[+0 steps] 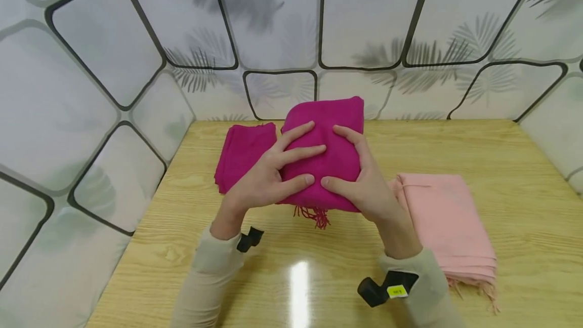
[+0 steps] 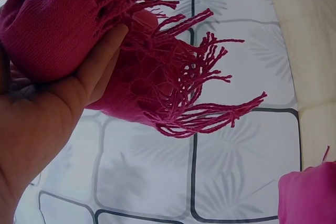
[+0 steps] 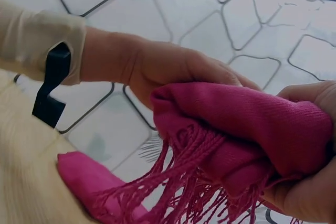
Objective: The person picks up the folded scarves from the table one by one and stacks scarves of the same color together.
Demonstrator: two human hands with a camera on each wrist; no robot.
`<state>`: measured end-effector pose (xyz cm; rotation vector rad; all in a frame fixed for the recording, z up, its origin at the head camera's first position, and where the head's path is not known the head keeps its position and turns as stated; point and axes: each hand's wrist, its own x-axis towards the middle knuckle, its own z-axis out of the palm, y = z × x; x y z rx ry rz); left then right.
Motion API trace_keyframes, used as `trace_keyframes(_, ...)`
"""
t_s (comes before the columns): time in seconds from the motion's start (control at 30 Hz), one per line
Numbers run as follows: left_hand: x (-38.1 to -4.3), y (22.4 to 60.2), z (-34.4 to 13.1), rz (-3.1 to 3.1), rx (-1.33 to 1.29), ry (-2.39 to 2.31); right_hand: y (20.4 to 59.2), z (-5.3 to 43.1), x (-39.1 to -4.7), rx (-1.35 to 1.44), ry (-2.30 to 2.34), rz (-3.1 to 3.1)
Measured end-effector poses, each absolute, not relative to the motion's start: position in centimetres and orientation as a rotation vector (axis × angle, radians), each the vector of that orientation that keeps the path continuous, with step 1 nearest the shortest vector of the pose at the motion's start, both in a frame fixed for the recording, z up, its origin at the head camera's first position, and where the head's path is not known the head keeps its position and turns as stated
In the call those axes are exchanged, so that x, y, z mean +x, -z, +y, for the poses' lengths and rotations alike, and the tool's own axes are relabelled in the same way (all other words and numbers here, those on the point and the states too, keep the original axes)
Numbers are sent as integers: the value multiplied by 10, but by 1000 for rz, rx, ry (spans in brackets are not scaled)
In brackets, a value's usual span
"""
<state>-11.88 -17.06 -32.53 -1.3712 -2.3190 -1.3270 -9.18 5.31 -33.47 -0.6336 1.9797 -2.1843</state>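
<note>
Both hands hold a folded magenta scarf (image 1: 334,161) above the table in the head view. My left hand (image 1: 268,176) grips its left side and my right hand (image 1: 371,186) its right side, several fingers spread across the face towards me. Twisted fringe (image 2: 194,77) hangs from the scarf, loose in both wrist views. The right wrist view shows the scarf's layers (image 3: 236,108) bunched between the two hands. A second folded magenta scarf (image 1: 246,153) lies on the table behind the left hand. Beside the right forearm lies a folded pale pink scarf (image 1: 451,221), fringe at its near end.
The wooden table (image 1: 524,176) meets a pale curtain or covering (image 1: 278,24) with dark outlines and leaf prints at the back and left. Black wrist mounts (image 1: 387,288) sit on the sleeves. Light reflects off the table's near middle.
</note>
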Motion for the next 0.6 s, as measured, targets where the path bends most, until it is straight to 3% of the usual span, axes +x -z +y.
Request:
trace_keyframes(0.23, -112, 337, -162, -2349, -1426, 1308, 342, 65, -80, -541, 1983, 2158)
trace_keyframes(0.6, -92, 358, -154, -2348, -1468, 1227, 357, 80, -62, -642, 1814, 2276)
